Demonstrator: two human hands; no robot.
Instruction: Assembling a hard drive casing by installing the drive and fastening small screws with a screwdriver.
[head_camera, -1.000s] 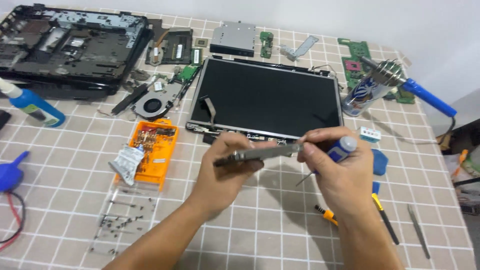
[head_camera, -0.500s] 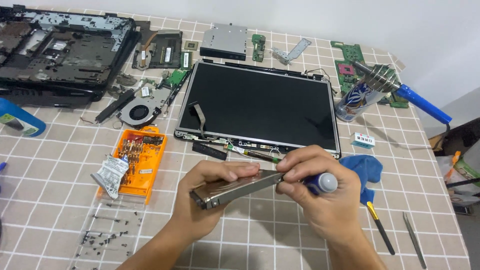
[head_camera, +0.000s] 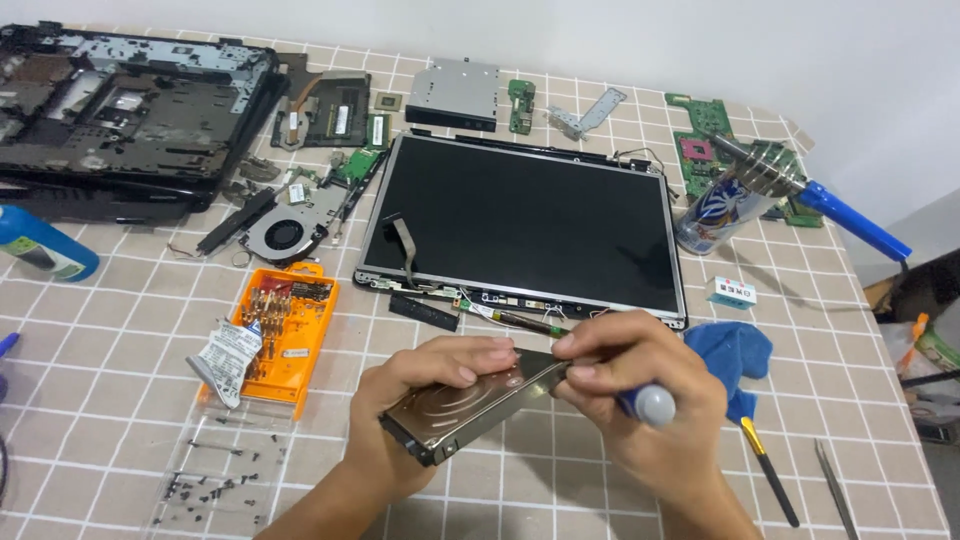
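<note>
My left hand (head_camera: 415, 405) holds a flat metal hard drive (head_camera: 462, 410) in its bracket, tilted up above the checked tablecloth. My right hand (head_camera: 640, 400) grips a screwdriver with a blue and grey handle (head_camera: 648, 404); its tip is hidden at the drive's right end behind my fingers. Just beyond my hands lies a bare laptop screen panel (head_camera: 525, 220) with a loose ribbon cable.
An orange bit case (head_camera: 285, 345) and a clear tray of small screws (head_camera: 215, 480) sit at left. A laptop base (head_camera: 120, 110), fan (head_camera: 285, 235), boards and a drive lie behind. A can (head_camera: 715, 210), blue cloth (head_camera: 735, 350), small screwdriver (head_camera: 768, 470) and tweezers (head_camera: 835, 490) are right.
The drive has tilted so its flat face now shows, and both hands have dropped lower and nearer to me. The camera has shifted, bringing the table closer.
</note>
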